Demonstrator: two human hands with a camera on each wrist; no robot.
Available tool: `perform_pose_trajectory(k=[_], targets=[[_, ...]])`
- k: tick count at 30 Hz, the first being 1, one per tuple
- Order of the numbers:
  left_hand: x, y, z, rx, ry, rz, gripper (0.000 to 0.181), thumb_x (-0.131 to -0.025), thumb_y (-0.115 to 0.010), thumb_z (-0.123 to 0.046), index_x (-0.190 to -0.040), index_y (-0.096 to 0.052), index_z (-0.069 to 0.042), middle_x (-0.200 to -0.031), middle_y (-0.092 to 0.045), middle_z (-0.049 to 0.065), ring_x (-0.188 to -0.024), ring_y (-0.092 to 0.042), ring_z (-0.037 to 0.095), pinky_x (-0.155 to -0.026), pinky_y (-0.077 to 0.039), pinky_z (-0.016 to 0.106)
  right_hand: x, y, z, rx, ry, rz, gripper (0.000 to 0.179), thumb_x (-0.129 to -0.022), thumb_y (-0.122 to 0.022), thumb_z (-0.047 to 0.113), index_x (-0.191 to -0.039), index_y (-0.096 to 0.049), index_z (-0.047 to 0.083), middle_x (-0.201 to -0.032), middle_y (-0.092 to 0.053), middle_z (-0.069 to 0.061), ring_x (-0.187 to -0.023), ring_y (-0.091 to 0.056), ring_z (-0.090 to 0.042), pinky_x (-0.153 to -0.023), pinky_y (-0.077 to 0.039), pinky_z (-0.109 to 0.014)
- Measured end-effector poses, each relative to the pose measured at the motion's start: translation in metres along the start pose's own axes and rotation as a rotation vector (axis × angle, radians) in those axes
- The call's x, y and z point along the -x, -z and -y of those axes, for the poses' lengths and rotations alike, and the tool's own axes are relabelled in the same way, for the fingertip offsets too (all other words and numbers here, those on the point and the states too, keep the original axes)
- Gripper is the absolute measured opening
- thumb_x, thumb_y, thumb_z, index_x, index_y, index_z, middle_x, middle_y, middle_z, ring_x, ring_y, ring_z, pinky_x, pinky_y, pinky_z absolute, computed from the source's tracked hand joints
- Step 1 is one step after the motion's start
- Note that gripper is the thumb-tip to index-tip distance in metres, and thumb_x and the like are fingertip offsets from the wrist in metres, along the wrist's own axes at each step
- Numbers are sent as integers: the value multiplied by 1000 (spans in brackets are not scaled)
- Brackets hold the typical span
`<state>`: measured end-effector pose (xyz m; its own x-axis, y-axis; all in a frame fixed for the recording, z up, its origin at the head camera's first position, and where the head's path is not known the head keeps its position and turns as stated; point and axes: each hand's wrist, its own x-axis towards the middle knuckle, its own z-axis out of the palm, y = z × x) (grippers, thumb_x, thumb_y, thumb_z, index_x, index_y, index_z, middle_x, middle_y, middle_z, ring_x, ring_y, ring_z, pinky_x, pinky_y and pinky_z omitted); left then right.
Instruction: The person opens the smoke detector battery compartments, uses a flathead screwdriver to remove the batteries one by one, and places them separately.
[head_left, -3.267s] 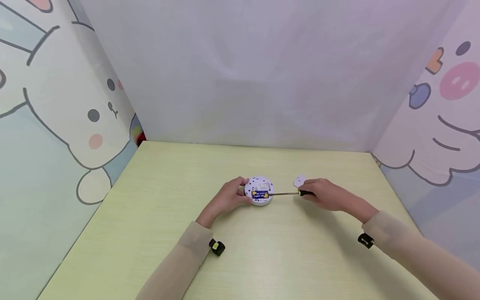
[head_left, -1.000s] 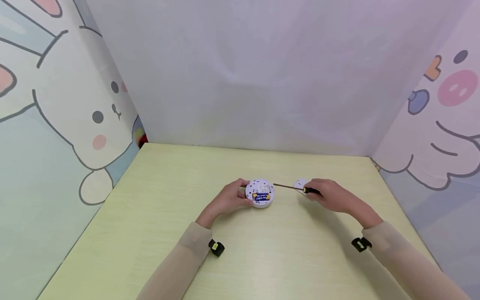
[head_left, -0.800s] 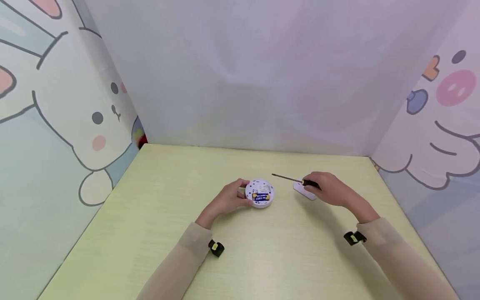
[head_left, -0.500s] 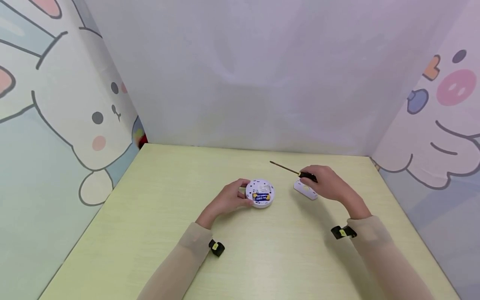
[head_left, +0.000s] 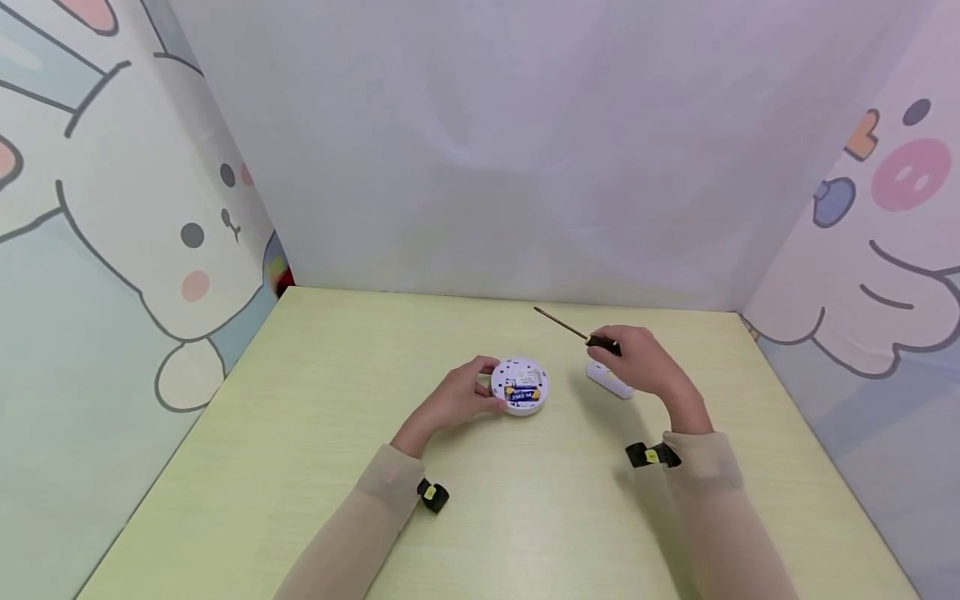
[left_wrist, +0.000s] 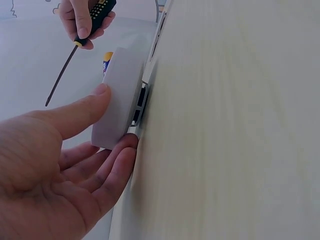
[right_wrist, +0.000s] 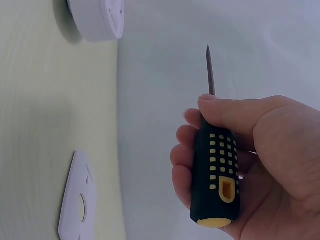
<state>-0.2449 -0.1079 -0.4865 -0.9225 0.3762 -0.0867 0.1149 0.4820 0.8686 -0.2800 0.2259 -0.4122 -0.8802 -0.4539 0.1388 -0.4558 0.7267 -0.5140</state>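
In the head view, the left hand (head_left: 459, 393) holds the disc (head_left: 522, 366) by its left edge, its thumb on the near side. The disc sits on the bench (head_left: 360, 375), and two batteries (head_left: 522, 393) show in its upper face. The right hand (head_left: 642, 360) is farther from the disc, which lies to its left and slightly nearer to the person. Its screwdriver (head_left: 603, 345) has its long axis running to the left and away, so the tip lies past the far side of the disc, not on it. A white plate (head_left: 610, 380) is on the bench, near the right hand.

In the left wrist view, the thumb and curled fingers have the disc's edge between them.

In the right wrist view, the right hand is closed round the handle, with the thumb along its front; the plate is well apart from the fingers.
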Motion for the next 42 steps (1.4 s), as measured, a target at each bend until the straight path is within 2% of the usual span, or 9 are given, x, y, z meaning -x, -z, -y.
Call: perform_pose_trajectory(k=[6, 19, 26, 33, 42], targets=[[-1, -1, -2, 8, 6, 7, 71, -93, -86, -22, -152, -48, -12, -151, -57, 9, -107, -70, 16, -100, -57, 39, 1, -3, 2, -6, -38, -23, 21, -108, -65, 20, -119, -74, 4, -104, -74, -7, -86, -63, -20, -80, -51, -42], [2, 2, -2, 8, 14, -2, 67, -93, -86, -22, -148, -48, -11, -150, -56, 9, -108, -71, 17, -101, -56, 41, 3, -8, 0, -26, -54, -70, 18, -107, -65, 19, -115, -74, 6, -98, -72, -7, -79, -58, -19, -75, -49, -39], [2, 3, -2, 7, 6, -3, 66, -93, -85, -21, -147, -49, -10, -149, -57, 10, -109, -71, 18, -101, -57, 40, 5, -7, -2, -47, -63, -65, 19, -108, -65, 20, -116, -74, 5, -99, -72, -7, -79, -58, -19, -74, -48, -38], [2, 6, -2, 7, 30, -1, 65, -94, -85, -21, -147, -50, -10, -148, -58, 8, -111, -71, 18, -100, -57, 39, 8, -6, -2, -60, -77, -57, 20, -109, -64, 22, -117, -73, 7, -101, -72, -8, -78, -58, -19, -72, -49, -38], [3, 10, 0, -1, 11, -2, 51, -95, -83, -20, -138, -56, -12, -136, -64, 6, -112, -71, 19, -99, -58, 39, 7, -6, -4, -61, -78, -58, 17, -109, -63, 21, -114, -73, 9, -100, -72, -9, -77, -60, -20, -72, -50, -38]])
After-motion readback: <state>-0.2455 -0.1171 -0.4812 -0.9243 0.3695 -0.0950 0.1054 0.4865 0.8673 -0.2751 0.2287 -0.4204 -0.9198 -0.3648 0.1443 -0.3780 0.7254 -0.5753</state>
